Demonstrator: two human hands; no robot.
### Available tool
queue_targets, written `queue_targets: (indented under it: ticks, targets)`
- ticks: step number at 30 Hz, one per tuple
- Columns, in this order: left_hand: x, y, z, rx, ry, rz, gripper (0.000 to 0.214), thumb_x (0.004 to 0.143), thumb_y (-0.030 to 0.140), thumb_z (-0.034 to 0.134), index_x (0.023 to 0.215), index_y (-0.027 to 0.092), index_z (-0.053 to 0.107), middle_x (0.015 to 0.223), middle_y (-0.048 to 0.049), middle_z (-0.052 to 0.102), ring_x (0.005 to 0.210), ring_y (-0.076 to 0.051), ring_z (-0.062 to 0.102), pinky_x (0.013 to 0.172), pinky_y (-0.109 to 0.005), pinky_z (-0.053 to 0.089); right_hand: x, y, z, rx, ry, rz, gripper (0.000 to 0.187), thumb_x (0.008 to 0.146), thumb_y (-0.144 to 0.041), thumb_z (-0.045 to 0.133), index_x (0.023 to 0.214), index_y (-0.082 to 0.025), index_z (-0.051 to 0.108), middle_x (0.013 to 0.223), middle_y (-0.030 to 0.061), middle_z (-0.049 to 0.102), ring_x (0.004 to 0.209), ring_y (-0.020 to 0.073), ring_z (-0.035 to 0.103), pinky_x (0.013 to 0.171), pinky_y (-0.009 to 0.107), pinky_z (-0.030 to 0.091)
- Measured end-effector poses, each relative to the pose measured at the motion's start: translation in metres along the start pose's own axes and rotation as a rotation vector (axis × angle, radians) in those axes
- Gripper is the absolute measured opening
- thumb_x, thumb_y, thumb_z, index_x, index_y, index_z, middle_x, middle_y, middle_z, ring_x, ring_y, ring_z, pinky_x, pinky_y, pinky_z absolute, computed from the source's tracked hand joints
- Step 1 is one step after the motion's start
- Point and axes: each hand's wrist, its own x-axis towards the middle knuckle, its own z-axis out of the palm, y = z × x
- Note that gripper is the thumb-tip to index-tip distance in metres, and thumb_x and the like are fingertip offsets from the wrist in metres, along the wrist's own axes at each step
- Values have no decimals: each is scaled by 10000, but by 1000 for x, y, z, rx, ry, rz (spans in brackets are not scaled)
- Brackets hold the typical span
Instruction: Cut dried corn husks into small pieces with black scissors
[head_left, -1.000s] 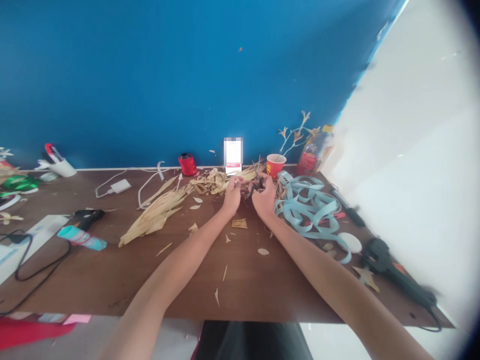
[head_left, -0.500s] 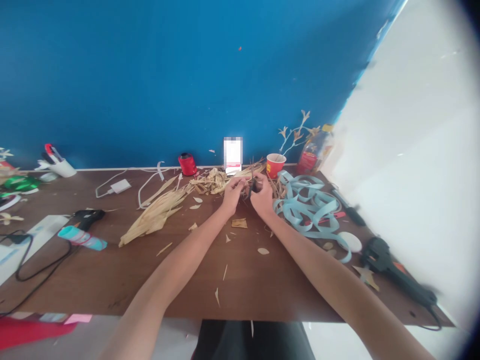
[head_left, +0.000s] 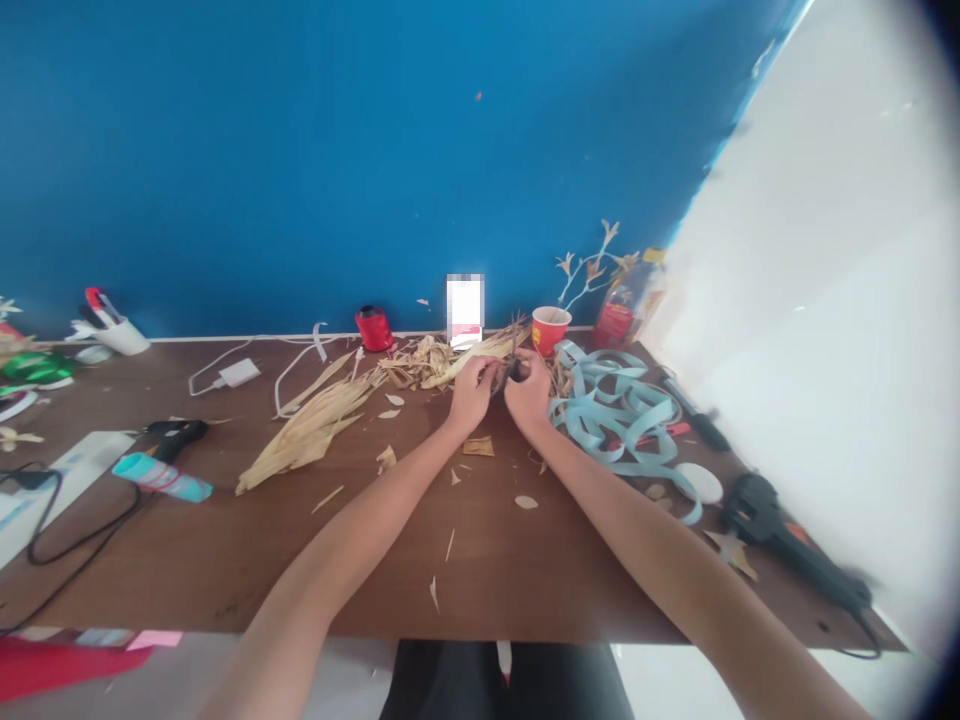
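Both my hands meet near the back of the brown table [head_left: 225,560]. My left hand [head_left: 471,392] is closed in a pinch on a strip of dried husk [head_left: 480,347] that runs back to the right. My right hand [head_left: 527,390] is closed around small dark scissors [head_left: 512,372], whose blades sit at the husk between the two hands. A heap of dried husk leaves [head_left: 315,425] lies to the left of my hands, and small cut scraps [head_left: 478,446] lie below them.
A tangle of light blue ribbon [head_left: 622,410] lies right of my hands, with a black glue gun [head_left: 772,520] nearer the right edge. At the back stand a red paper cup [head_left: 550,329], a red spool [head_left: 373,327] and a bottle [head_left: 626,300]. Left: another glue gun [head_left: 176,432], teal tube [head_left: 161,477], cables.
My hands have shifted slightly and the husk strip has turned a little between them. A thin cut sliver has dropped past the table's front edge.
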Motion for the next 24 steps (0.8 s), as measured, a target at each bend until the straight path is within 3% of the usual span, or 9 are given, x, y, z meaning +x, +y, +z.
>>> queue_targets:
  ticks: [8,15,24]
  targets:
    - [-1,3,0,71,-64,27,201,900,184,456,949,176,651,989,-91,665,923,-206,611,840,-326,465,-1,0,-1,-57,37,24,312,666,-222,596,977,-206,615,821,48,682,754,239,629,798,392,494]
    - [-2,2,0,126,-14,35,196,892,159,447,915,180,641,945,-80,656,884,-204,601,825,-319,450,-3,0,0,-92,24,-47,336,682,-227,592,1017,-220,603,871,45,682,793,237,624,837,393,482]
    - [-3,1,1,219,-41,32,197,901,180,444,942,181,637,990,-93,657,954,-224,602,874,-341,451,-4,-4,-1,-148,1,-36,332,677,-228,571,1008,-212,595,892,58,689,795,240,634,829,388,476]
